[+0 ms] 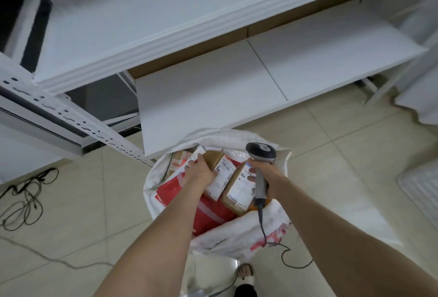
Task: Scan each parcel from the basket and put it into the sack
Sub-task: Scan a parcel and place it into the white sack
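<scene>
Head view, read from left to right: loose black cables (23, 197) are seen on the tiled floor at the left edge, and a white shelving rack (213, 76) fills the upper half of the frame. Below its lower shelf, at centre, the sack (150, 178) is stood open on the floor. A red mailer (180, 192) is lodged against the sack's left inner wall.

The left hand (201, 171) is reached into the mouth of the sack, and its grip is closed round a brown parcel (214, 158) with a white label. That parcel is held inside the rim, above the other contents. Just to its right a second brown parcel (238, 190) is laid label up among the rest.

The scanner (260, 154) is held over the sack's right side. The right hand (263, 173) is wrapped round its handle in a full grip, and the scanner cable (262, 223) is trailed down over the sack's near wall. At the right edge a slatted white object (419, 185) is partly shown. Whether it is the basket cannot be told.

Several parcels are judged to be bagged, and the held one is judged to be at the point of being dropped in. How many are left in the basket cannot be told.
</scene>
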Demonstrator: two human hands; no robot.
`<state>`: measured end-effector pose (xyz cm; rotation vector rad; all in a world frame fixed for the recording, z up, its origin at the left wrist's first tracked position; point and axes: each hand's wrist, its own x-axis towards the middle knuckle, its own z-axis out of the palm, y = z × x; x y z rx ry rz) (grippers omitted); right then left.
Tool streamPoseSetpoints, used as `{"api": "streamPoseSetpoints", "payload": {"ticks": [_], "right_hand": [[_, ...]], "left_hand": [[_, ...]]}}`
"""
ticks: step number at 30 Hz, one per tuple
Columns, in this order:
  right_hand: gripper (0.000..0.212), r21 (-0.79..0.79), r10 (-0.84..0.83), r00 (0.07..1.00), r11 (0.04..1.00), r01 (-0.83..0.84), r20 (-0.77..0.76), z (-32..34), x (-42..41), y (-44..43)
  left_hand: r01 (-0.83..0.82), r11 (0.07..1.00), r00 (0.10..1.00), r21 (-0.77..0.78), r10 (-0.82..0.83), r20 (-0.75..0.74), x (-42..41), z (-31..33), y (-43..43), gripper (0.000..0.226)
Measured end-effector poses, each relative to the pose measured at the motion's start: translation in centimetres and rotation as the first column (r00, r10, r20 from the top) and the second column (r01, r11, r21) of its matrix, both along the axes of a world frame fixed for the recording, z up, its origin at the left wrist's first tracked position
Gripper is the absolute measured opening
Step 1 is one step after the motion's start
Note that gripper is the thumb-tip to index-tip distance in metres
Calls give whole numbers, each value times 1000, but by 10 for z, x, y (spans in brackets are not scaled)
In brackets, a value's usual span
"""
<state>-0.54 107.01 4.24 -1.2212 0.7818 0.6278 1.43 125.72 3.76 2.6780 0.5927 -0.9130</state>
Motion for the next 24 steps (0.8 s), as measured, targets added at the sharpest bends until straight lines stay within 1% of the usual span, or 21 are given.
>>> {"api": "streamPoseSetpoints", "payload": {"ticks": [3,5,7,9,12,15,17,19,21,24], "right_hand": [[15,96,-29,998,995,24,48,33,-9,-33],[11,148,-78,994,987,66,79,62,-15,-60],[10,172,-137,982,979,114,127,90,-22,-96],[16,183,-197,961,970,162,192,114,-32,-141],[17,167,-333,911,940,299,244,143,-52,-224],[18,161,-493,841,869,467,221,164,-80,-315],[18,137,-561,802,828,543,206,174,-104,-373],[18,160,-619,761,785,598,195,180,-124,-426],[17,190,-692,695,722,666,194,177,-141,-473],[17,240,-806,568,592,770,165,168,-156,-532]], "left_hand": [[35,999,995,-7,-34,89,4,38,-29,70],[92,995,985,-26,-87,148,11,69,-64,61],[168,984,965,-58,-152,214,18,99,-114,55],[241,966,937,-93,-207,283,20,127,-174,51],[374,918,881,-135,-306,361,15,161,-277,49],[456,872,839,-177,-356,411,0,183,-379,49],[494,842,824,-215,-374,426,-11,191,-443,50],[525,812,814,-255,-390,431,-20,196,-501,51],[547,787,804,-285,-398,441,-30,198,-554,52],[585,748,788,-314,-433,437,-43,194,-625,51]]}}
